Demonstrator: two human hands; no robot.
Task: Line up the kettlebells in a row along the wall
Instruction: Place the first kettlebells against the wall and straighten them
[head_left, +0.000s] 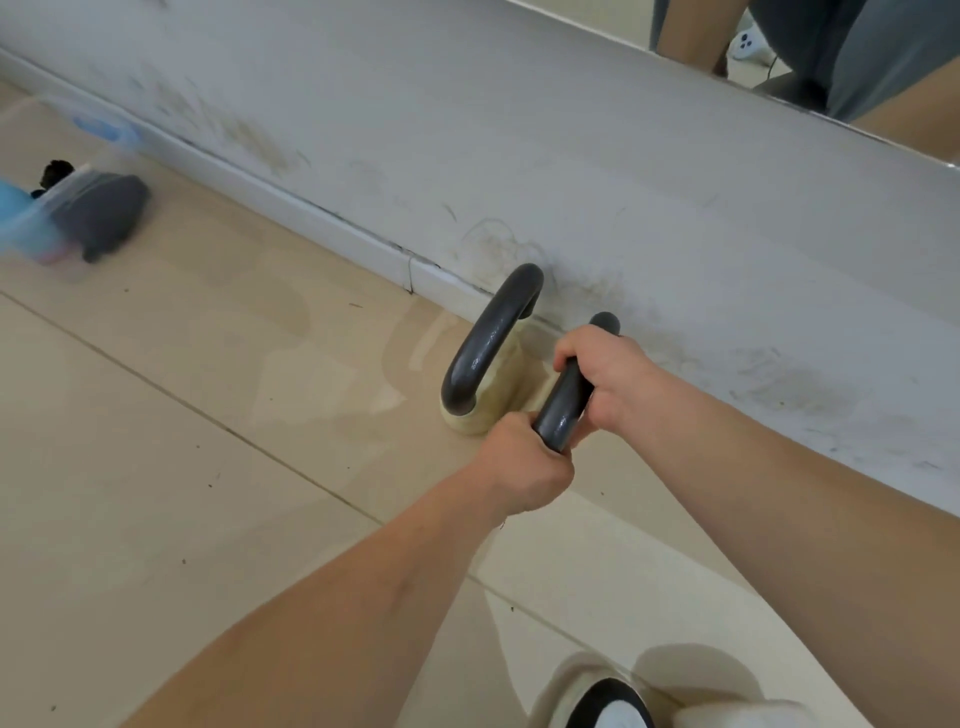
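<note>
White scuffed wall (571, 156) seen running diagonally, upper left to right edge; beige tiled floor (182, 467) below. Pale-yellow kettlebell with dark grey loop handle (485, 343) stood mid-frame just beside skirting, arch aligned toward wall. second dark grey kettlebell handle (563, 395) just right of it, bar pointed lower left to upper right; body hidden under hands. left hand (524, 462) curled round near end, right hand (602, 374) wrapped round far part. Blurred clear plastic box (52, 218) at left edge, contents not made out.
</note>
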